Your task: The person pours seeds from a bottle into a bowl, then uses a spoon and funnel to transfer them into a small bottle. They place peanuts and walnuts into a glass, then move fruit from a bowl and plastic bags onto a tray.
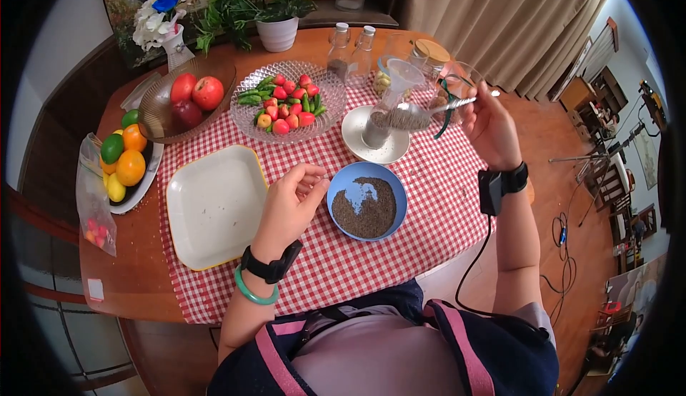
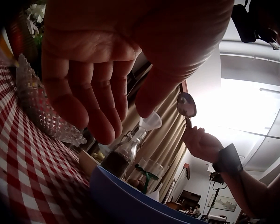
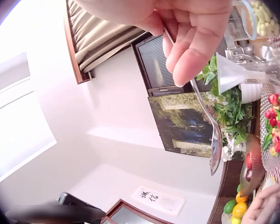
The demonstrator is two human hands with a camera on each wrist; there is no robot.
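Observation:
My right hand (image 1: 493,131) pinches the handle of a metal spoon (image 1: 411,117), its bowl beside the glass bottle (image 1: 375,135) and below the clear funnel (image 1: 405,74) in the bottle's mouth. The bottle, with dark grains inside, stands on a white saucer (image 1: 353,141). In the right wrist view the spoon (image 3: 216,142) slants down from the fingers, near the funnel (image 3: 231,74). My left hand (image 1: 289,206) hovers with loosely bent fingers, holding nothing, left of the blue bowl (image 1: 359,194) of dark grains. The left wrist view shows this hand (image 2: 98,70) above the blue bowl (image 2: 126,200).
A white square tray (image 1: 218,206) lies left of my left hand. Behind are a glass plate (image 1: 246,121) of strawberries and green peppers, a fruit bowl (image 1: 161,114), stoppered bottles and jars. A ribboned glass (image 1: 464,81) stands near my right hand. Citrus fruit and a plastic bag are far left.

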